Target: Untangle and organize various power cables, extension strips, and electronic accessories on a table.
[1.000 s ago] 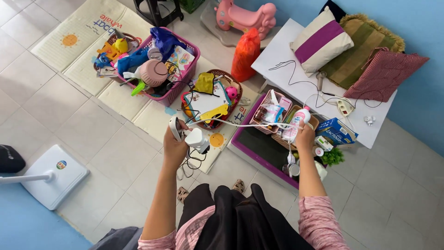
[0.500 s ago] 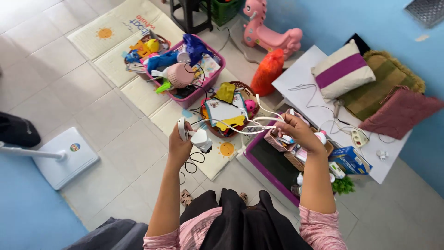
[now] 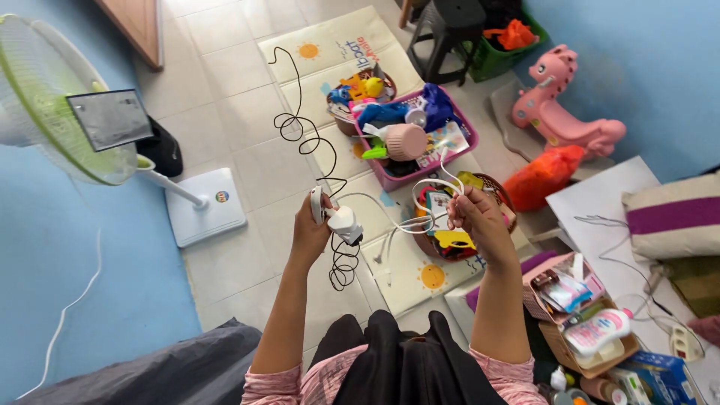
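Fingers of the left hand (image 3: 313,225) clamp a white plastic charger block (image 3: 346,223); the right hand (image 3: 474,217) at 3 o'clock pinches its limp white cable (image 3: 420,214) (light; grip the block).

The fan (image 3: 52,97) gets chopped off by the left edge. Blue box (image 3: 660,375) runs off the bottom. Striped pillow (image 3: 675,214) is cut at the right. Right hand (image 3: 476,217) hides part of the wicker basket (image 3: 499,199).
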